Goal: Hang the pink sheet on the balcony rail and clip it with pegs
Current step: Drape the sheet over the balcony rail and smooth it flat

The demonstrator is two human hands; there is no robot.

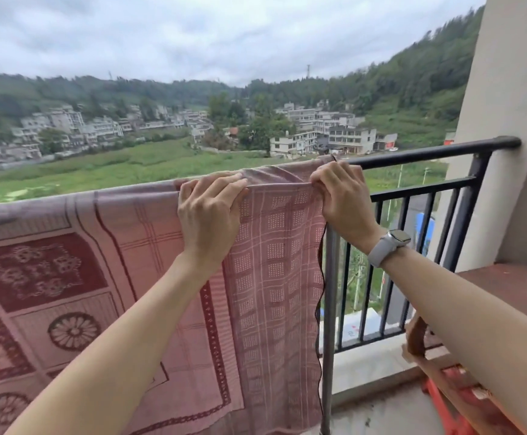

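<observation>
Both hands gripped the pink sheet at its fold over the balcony rail: left hand, right hand. Judged soft, light, slip-prone; best held along that top edge.

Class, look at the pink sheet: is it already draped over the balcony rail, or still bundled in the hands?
Draped. The pink sheet hangs spread over the balcony rail, both hands at its top edge. No pegs visible.
</observation>
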